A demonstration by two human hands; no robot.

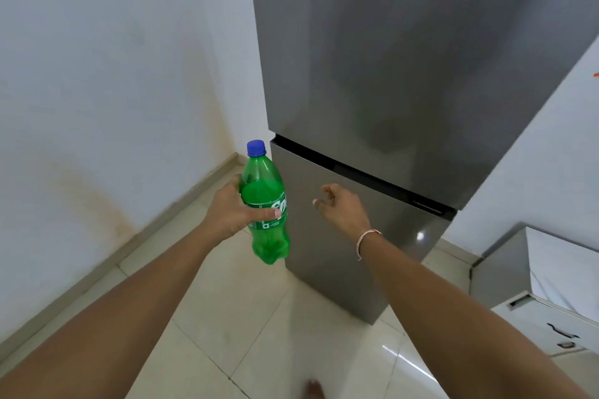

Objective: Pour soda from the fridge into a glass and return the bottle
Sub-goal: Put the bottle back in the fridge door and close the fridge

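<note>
Directly ahead, closed fridge (372, 81); left grip (227, 214) clamps bottle (267, 204), right grip (340, 204) loosely curled, empty.

You stood on a glossy beige tiled floor (259, 334). On your left was a white wall (97, 74) with brownish stains, and a white cabinet (551, 327) stood at right.

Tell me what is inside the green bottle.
The green bottle, held by the left hand, shows clear liquid up to about its shoulder under a blue cap. The label and thumb cover the middle.
</note>
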